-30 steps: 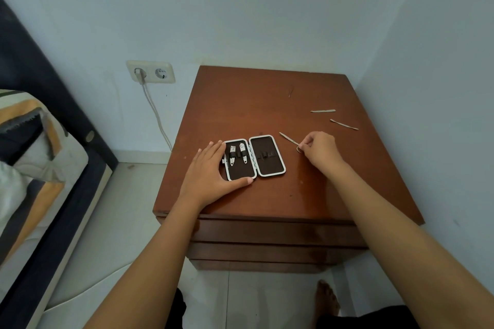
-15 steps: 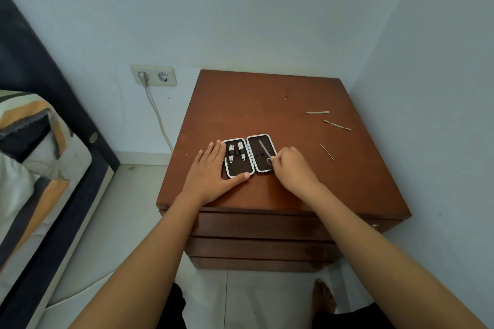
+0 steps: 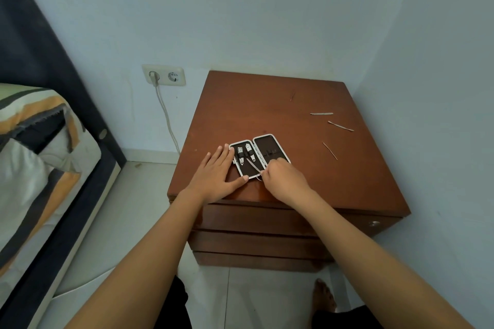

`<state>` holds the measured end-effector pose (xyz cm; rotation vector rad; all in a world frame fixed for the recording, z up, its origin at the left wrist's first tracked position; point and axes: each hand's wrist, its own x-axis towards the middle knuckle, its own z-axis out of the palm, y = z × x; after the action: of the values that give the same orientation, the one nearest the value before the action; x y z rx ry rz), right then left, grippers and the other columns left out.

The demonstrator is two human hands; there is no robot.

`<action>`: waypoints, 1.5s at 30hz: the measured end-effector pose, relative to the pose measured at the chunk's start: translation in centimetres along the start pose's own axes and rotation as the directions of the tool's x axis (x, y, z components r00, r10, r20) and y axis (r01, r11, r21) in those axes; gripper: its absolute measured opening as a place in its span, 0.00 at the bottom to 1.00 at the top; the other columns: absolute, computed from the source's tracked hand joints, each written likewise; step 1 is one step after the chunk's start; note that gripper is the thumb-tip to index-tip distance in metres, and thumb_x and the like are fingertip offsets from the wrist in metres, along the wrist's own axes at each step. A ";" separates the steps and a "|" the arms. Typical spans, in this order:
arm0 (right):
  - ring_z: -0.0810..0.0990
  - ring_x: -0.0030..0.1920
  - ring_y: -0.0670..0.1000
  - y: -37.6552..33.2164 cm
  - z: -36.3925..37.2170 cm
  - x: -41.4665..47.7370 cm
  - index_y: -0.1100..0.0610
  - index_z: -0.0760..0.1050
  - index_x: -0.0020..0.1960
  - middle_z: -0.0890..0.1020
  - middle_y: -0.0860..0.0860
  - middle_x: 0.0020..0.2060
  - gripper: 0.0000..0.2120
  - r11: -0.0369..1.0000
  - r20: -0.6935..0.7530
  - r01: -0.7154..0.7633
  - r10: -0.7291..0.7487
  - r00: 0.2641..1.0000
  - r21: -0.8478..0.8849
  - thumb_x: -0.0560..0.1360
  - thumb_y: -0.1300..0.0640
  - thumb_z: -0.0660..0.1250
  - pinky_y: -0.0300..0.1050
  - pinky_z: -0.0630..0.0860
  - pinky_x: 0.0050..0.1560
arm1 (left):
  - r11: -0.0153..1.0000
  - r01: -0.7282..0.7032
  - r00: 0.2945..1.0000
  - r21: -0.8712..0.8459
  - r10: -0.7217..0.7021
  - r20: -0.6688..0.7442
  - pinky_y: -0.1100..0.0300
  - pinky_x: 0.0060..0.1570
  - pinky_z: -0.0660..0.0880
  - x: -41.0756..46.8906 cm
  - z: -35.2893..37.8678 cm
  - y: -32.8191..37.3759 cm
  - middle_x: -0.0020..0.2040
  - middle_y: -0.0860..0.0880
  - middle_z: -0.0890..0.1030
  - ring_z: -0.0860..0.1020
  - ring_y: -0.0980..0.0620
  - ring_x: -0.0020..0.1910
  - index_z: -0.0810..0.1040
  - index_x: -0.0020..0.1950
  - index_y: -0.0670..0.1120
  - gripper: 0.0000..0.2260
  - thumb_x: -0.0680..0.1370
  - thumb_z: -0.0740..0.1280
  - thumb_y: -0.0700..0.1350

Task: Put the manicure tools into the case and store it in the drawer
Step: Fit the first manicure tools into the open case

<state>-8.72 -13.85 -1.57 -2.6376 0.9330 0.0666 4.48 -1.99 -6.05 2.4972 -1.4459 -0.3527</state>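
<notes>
A small brown manicure case (image 3: 270, 147) with a white rim lies open near the front of the wooden nightstand (image 3: 267, 115). Two clippers sit strapped in its left half. My left hand (image 3: 215, 176) rests flat on the case's left edge, fingers spread. My right hand (image 3: 284, 177) pinches a thin metal tool (image 3: 253, 165) by its ring end, and the tool lies slanted across the case's left half. Three more thin tools lie loose on the right of the top: a flat file (image 3: 321, 114), a second strip (image 3: 340, 126) and a fine pick (image 3: 330, 150).
The nightstand stands in a corner, with a wall close on the right. Its drawers (image 3: 254, 222) are closed below the top. A bed with a pillow (image 3: 34, 147) lies to the left. A wall socket (image 3: 163, 75) with a plugged cable is behind. A bare foot (image 3: 324, 295) is on the floor.
My right hand picked the thin tool up from the tabletop, carried it left over the case's right half, and now holds it over the left half. My left hand stayed put.
</notes>
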 end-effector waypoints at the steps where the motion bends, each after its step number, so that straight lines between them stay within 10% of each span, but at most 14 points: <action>1: 0.74 0.57 0.61 -0.1 -0.1 -0.1 0.62 0.72 0.53 0.74 0.59 0.56 0.14 1.000 0.002 -0.005 0.005 1.000 -0.010 0.79 0.53 0.54 0.53 0.71 0.53 | 1.000 0.002 1.000 0.000 -0.002 -0.001 0.57 0.70 0.36 0.0 0.0 0.0 0.78 0.49 0.42 0.40 0.54 0.75 0.41 0.77 0.47 0.42 0.70 0.46 0.69; 12: 0.72 0.61 0.59 -1.9 0.1 0.8 0.62 0.72 0.58 0.73 0.58 0.60 0.13 0.997 -0.053 -0.073 0.072 0.996 -0.013 0.79 0.56 0.58 0.53 0.71 0.54 | 1.000 -0.003 1.000 0.031 0.004 -0.010 0.56 0.71 0.36 0.0 0.1 0.1 0.78 0.49 0.42 0.40 0.53 0.75 0.41 0.77 0.47 0.42 0.70 0.45 0.69; 19: 0.75 0.51 0.57 -0.2 2.6 0.5 0.59 0.77 0.48 0.79 0.54 0.47 0.06 0.966 -0.360 0.248 -0.207 0.910 0.069 0.75 0.60 0.62 0.52 0.73 0.48 | 0.998 -0.019 0.999 0.062 0.021 -0.034 0.57 0.70 0.35 -0.1 0.4 -0.1 0.78 0.49 0.41 0.39 0.54 0.75 0.40 0.76 0.47 0.45 0.66 0.37 0.72; 27: 0.76 0.53 0.54 1.4 3.1 0.2 0.58 0.79 0.54 0.81 0.52 0.50 0.13 0.913 -0.392 0.404 -0.350 0.851 0.063 0.74 0.60 0.60 0.49 0.73 0.53 | 0.999 -0.006 0.994 0.049 0.011 -0.109 0.59 0.70 0.35 -0.4 0.8 0.0 0.78 0.50 0.44 0.40 0.56 0.75 0.42 0.77 0.48 0.43 0.68 0.38 0.72; 33: 0.71 0.61 0.55 4.8 1.2 5.8 0.60 0.74 0.60 0.76 0.56 0.59 0.16 0.954 -0.427 0.113 0.016 0.904 0.277 0.75 0.63 0.57 0.49 0.68 0.62 | 0.999 0.007 0.987 0.036 -0.001 -0.161 0.58 0.71 0.36 -0.6 1.0 0.3 0.78 0.52 0.44 0.41 0.58 0.75 0.43 0.77 0.49 0.41 0.70 0.41 0.72; 45: 0.45 0.77 0.55 6.8 -0.9 21.3 0.58 0.47 0.76 0.48 0.56 0.77 0.30 0.993 -0.257 -0.108 0.114 0.960 0.037 0.79 0.45 0.50 0.52 0.45 0.76 | 0.999 0.025 0.974 0.032 -0.017 -0.224 0.59 0.72 0.37 -0.2 1.3 0.1 0.77 0.54 0.44 0.40 0.60 0.75 0.43 0.77 0.51 0.42 0.70 0.42 0.73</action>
<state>3.70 -31.92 -6.05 -2.6129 1.1576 -0.2662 3.88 -2.00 -7.22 2.4867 -1.3474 -0.0469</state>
